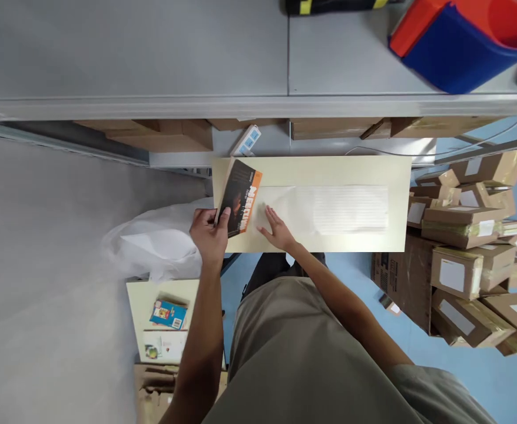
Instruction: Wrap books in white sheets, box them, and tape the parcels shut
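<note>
While the left hand (209,232) is gripping a book (239,197) by its lower edge at frame centre, the right hand (276,228) is lying flat — released — pinning a clear bag (329,209) to the bench (400,171), seemingly to steady it.

- A paperback book (239,197), dark-covered with an orange band along one side bearing pale lettering, stands tilted on the cream surface (351,168) near its left end, gripped by my left hand (209,232) at the lower corner.
- A translucent white plastic mailing bag (329,209) lies flat along the middle of the surface, just beside the book, its near end pressed under the spread fingers of my right hand (276,229).
</note>
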Tool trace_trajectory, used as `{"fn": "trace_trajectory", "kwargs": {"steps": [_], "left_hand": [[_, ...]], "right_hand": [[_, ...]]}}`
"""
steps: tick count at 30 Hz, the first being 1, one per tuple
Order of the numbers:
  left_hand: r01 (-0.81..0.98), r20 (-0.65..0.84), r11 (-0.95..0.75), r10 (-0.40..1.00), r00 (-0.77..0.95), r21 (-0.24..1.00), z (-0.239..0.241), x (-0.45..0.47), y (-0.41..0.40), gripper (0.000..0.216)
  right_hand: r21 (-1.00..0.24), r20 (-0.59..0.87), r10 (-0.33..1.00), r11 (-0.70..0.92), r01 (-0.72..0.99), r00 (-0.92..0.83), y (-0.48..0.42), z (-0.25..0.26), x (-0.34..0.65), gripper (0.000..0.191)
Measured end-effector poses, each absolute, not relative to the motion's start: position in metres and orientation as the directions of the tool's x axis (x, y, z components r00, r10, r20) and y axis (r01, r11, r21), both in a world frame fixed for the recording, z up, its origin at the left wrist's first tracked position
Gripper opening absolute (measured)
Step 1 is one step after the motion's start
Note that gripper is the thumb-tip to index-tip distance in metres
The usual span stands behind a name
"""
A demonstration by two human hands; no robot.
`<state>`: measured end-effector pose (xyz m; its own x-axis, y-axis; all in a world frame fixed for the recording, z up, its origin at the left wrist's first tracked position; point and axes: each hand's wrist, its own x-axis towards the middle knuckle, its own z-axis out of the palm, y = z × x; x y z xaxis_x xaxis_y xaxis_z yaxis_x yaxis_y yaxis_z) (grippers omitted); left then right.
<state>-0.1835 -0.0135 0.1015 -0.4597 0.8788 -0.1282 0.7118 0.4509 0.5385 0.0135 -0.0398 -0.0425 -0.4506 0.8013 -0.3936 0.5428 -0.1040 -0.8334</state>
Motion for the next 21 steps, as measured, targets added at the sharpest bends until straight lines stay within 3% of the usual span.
{"fn": "trace_trajectory", "kwargs": {"steps": [4,6,9,13,16,18,21], "left_hand": [[0.582,-0.353,0.541,0.84,-0.413,0.607,0.103,-0.126,-0.029,0.036],[0.573,-0.409,0.518,0.855,-0.32,0.635,0.097,-0.09,-0.032,0.038],[0.659,-0.35,0.29,0.936,-0.043,0.694,0.096,-0.03,-0.029,0.036],[0.688,-0.301,-0.108,0.843,0.446,0.718,0.111,0.048,-0.013,0.022],[0.63,-0.29,-0.29,0.699,0.653,0.72,0.12,0.091,0.005,0.017],[0.642,-0.262,-0.299,0.733,0.628,0.705,0.116,0.102,0.019,0.025],[0.765,-0.21,-0.17,0.904,0.372,0.621,0.089,0.093,0.033,0.064]], "right_hand": [[-0.882,-0.423,0.852,-0.309,0.357,-0.308,-0.027,-0.011,0.086,0.092],[-0.854,-0.398,0.909,-0.316,0.413,-0.127,-0.025,0.006,0.137,0.103],[-0.726,-0.294,0.954,-0.258,0.637,0.051,-0.028,0.033,0.22,0.114],[-0.665,-0.359,0.891,-0.035,0.746,-0.279,-0.048,0.065,0.308,0.074],[-0.676,-0.451,0.815,-0.047,0.735,-0.363,-0.068,0.076,0.35,0.053],[-0.663,-0.484,0.845,-0.186,0.725,-0.226,-0.08,0.075,0.368,0.048],[-0.747,-0.417,0.904,-0.399,0.531,0.092,-0.089,0.061,0.384,0.052]]}}
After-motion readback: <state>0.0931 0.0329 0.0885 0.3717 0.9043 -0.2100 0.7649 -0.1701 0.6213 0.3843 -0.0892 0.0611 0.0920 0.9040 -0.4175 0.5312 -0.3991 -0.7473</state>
